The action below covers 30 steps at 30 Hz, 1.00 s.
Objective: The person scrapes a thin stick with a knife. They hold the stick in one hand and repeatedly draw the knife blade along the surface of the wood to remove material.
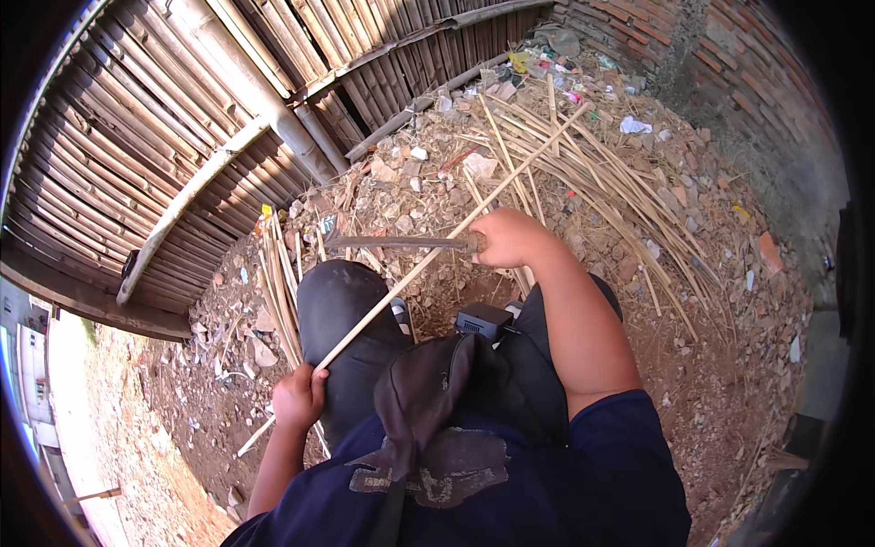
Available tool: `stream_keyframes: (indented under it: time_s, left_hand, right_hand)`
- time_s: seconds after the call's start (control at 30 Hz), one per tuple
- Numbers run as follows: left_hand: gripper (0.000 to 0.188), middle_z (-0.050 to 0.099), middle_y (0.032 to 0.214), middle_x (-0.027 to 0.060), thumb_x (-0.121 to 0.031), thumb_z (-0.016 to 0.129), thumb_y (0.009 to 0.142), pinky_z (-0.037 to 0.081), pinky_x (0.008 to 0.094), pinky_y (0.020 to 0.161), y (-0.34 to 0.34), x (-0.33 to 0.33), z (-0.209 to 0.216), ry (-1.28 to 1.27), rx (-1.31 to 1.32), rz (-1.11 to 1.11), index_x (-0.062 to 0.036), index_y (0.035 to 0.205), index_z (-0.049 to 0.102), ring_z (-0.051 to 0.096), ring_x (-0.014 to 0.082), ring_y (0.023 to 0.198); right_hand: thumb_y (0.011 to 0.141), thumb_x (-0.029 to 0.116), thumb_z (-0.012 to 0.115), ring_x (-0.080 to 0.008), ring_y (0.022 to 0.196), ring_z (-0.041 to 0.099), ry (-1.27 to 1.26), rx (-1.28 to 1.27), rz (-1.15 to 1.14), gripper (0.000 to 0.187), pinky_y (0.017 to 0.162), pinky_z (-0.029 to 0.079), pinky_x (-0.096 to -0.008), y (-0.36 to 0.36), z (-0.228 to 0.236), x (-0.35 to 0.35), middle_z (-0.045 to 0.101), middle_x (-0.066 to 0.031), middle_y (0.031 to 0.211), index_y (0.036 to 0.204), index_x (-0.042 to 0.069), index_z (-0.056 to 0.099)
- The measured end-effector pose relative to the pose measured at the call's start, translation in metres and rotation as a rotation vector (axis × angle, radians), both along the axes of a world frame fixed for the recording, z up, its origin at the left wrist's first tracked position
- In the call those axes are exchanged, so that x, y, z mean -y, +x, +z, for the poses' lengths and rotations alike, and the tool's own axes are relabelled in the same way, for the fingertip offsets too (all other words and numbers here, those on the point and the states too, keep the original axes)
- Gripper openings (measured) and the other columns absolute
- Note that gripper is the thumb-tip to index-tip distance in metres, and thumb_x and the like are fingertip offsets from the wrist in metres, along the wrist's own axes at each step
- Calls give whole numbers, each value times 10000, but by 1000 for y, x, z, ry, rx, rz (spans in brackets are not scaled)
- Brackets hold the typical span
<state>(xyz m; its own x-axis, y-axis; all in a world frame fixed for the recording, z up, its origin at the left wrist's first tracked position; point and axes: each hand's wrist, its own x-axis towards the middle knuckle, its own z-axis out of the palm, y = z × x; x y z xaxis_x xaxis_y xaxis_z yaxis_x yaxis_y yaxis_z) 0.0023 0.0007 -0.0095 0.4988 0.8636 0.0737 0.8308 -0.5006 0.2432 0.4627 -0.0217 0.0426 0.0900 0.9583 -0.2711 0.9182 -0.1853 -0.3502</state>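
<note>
My left hand (296, 397) is closed around the lower part of a long, pale bamboo strip (392, 294). The strip slants up and to the right across my left knee, its far end above the ground. In my right hand (515, 239) is the handle of a billhook (392, 242), a long dark blade with a bent tip pointing left. Blade and strip cross just left of my right fist; whether they touch I cannot tell. More strips (278, 283) stand in a bundle beside my left knee.
Many loose bamboo strips (629, 201) lie in a pile ahead and to the right, on rubble-strewn ground. A bamboo wall (210, 137) rises at the left and a brick wall (766, 73) at the right. A small black box (483, 319) sits between my knees.
</note>
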Motion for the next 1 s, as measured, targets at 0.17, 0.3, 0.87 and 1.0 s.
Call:
stream_keyframes:
  time_s: [0.17,0.3,0.87,1.0]
  left_hand:
    - [393,595,638,214,-367,614,989,461,542,541,-4,-2,-5,51,49,-10,-60,767,510,610,446,597]
    - [386,588,633,216,-355,618,988,459,542,546,-3,-2,4,-23,38,-31,-58,765,512,604,448,596]
    - [382,592,625,218,-334,601,997,470,544,560,0,-3,0,6,34,-6,-57,746,521,614,452,606]
    - [371,594,617,207,-322,622,985,470,535,532,2,-2,-3,89,38,6,-64,739,519,609,438,573]
  right_hand:
    - [777,295,760,-363,1087,670,138,-234,-352,527,944,526,-397,55,-13,-3,705,-212,1159,1255,87,681]
    - [784,303,749,-354,1120,662,83,-136,-222,559,962,524,-406,31,-17,-4,697,-199,1189,1291,85,661]
    - [786,311,758,-344,1065,676,82,-43,9,448,904,539,-447,-11,-3,-4,708,-173,1140,1181,108,702]
    - [785,317,781,-353,1108,666,-53,-300,-238,545,957,530,-402,47,-27,-16,704,-198,1156,1268,88,678]
